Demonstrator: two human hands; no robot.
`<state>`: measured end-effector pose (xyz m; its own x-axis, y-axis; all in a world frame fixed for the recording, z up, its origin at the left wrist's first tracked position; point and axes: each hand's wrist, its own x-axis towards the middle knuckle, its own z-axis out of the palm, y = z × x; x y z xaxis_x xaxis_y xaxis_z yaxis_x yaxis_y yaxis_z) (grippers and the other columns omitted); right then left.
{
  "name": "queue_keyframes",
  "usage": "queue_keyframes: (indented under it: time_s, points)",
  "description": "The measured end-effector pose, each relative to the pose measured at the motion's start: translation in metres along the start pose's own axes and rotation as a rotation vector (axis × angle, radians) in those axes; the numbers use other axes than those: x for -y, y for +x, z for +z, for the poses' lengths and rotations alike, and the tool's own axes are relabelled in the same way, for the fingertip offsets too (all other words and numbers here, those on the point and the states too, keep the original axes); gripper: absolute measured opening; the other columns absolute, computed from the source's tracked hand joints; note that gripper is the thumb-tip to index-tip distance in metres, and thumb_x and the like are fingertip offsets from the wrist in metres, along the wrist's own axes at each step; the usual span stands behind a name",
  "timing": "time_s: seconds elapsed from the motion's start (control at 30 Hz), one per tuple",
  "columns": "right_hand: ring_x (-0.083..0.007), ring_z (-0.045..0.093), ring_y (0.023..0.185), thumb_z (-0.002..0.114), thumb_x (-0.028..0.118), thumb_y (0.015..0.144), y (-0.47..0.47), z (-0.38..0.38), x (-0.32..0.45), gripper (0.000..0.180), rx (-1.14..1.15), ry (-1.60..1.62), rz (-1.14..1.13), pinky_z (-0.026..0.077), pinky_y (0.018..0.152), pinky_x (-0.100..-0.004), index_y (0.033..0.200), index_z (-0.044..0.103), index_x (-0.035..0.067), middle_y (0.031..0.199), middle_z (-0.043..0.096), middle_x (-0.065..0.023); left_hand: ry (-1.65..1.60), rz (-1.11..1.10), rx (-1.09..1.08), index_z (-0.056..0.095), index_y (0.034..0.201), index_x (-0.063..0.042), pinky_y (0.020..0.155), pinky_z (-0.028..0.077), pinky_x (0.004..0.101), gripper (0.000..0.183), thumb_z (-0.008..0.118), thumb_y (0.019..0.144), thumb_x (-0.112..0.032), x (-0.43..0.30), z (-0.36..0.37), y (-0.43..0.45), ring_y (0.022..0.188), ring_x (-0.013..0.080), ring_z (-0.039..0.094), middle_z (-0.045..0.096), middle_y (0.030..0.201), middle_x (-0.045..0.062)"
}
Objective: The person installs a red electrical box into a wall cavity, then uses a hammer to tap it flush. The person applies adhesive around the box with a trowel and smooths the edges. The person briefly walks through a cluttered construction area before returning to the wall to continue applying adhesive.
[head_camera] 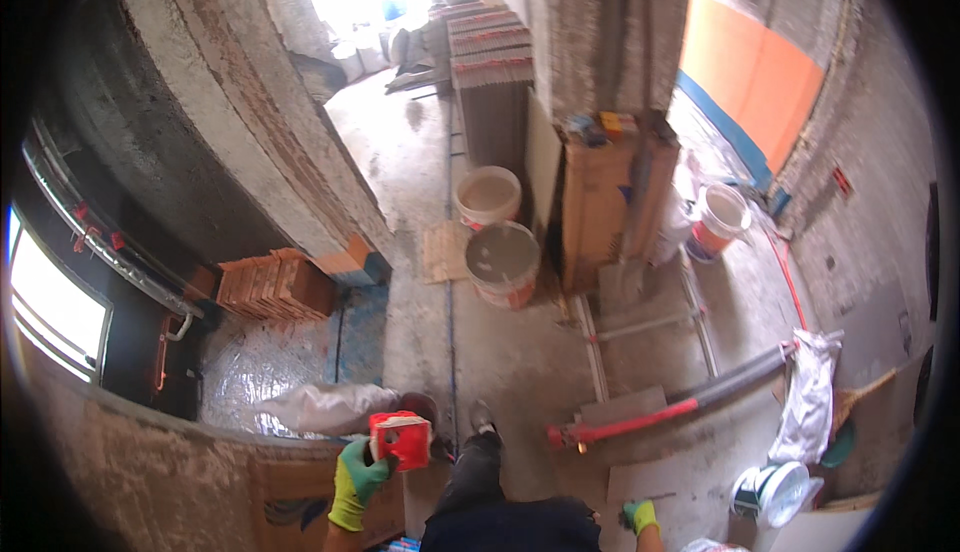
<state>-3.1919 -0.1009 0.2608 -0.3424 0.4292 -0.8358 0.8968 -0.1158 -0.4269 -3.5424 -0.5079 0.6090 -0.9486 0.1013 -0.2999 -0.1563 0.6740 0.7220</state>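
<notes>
My left hand (358,481), in a yellow-green work glove, grips a small red box (400,441) with a pale top edge and a dark round spot on its front. It holds the box up in front of me, to the left of my legs. A large cardboard carton (330,503) stands below and behind that hand. My right hand (640,516), gloved alike, hangs low at my right side above the concrete floor. Its fingers look partly curled, and whether they hold anything is hidden. Close to it lies a flat grey board (651,483).
Two buckets, one filled with grey material (502,253), stand ahead beside a tall carton (600,207). A red-ended tile cutter (675,406) crosses the floor at right. Stacked red-brown tiles (276,286) and a white sack (330,407) lie left. A blue line (451,327) runs along the floor.
</notes>
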Motion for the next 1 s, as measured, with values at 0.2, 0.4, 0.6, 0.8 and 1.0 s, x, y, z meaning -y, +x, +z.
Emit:
queue_keyframes:
  time_s: [0.2, 0.4, 0.6, 0.8, 1.0]
  points:
    - [-0.0279, 0.069, 0.067, 0.057, 0.017, 0.088, -0.006, 0.027, 0.093, 0.021, 0.048, 0.225, 0.254, 0.054, 0.056, -0.0415, 0.099, 0.065, 0.002, 0.083, 0.07, -0.0162, -0.008, 0.085, 0.091, 0.068, 0.094, 0.001, 0.067, 0.049, 0.0334, 0.037, 0.078, 0.072, -0.026, -0.046, -0.034, 0.119, 0.07, 0.0184, 0.062, 0.066, 0.077, 0.012]
    - [-0.0238, 0.066, 0.059, 0.058, 0.016, 0.083, 0.036, 0.007, 0.205, 0.023, -0.06, -0.18, 0.049, 0.05, 0.05, -0.0349, 0.096, 0.067, -0.002, 0.074, 0.068, -0.0164, -0.042, 0.046, 0.055, 0.067, 0.09, 0.002, 0.063, 0.047, 0.0346, 0.037, 0.079, 0.073, -0.028, -0.054, -0.051, 0.19, 0.066, 0.0185, 0.058, 0.064, 0.073, 0.012]
    - [-0.0221, 0.066, 0.057, 0.057, 0.017, 0.08, 0.088, -0.03, 0.289, 0.022, 0.007, -0.507, -0.193, 0.051, 0.054, -0.035, 0.086, 0.069, 0.0, 0.072, 0.069, -0.0161, -0.035, -0.155, 0.037, 0.069, 0.093, 0.001, 0.068, 0.05, 0.0386, 0.037, 0.076, 0.07, -0.026, -0.065, -0.047, 0.21, 0.073, 0.0242, 0.065, 0.066, 0.078, 0.016]
    - [-0.0232, 0.068, 0.061, 0.058, 0.021, 0.078, 0.13, -0.06, 0.405, 0.024, 0.187, -0.63, -0.176, 0.053, 0.059, -0.0371, 0.083, 0.069, 0.001, 0.07, 0.068, -0.017, 0.037, -0.236, -0.198, 0.066, 0.094, -0.002, 0.067, 0.047, 0.0431, 0.042, 0.077, 0.069, -0.034, -0.084, -0.025, 0.195, 0.074, 0.0363, 0.059, 0.062, 0.082, 0.019]
    - [-0.0346, 0.067, 0.068, 0.063, 0.021, 0.076, 0.163, -0.071, 0.487, 0.024, 0.128, -0.922, -0.433, 0.052, 0.067, -0.0429, 0.084, 0.068, -0.002, 0.077, 0.069, -0.021, 0.085, -0.386, -0.286, 0.066, 0.093, 0.001, 0.07, 0.046, 0.0433, 0.042, 0.075, 0.07, -0.033, -0.102, -0.014, 0.188, 0.077, 0.038, 0.058, 0.062, 0.082, 0.02]
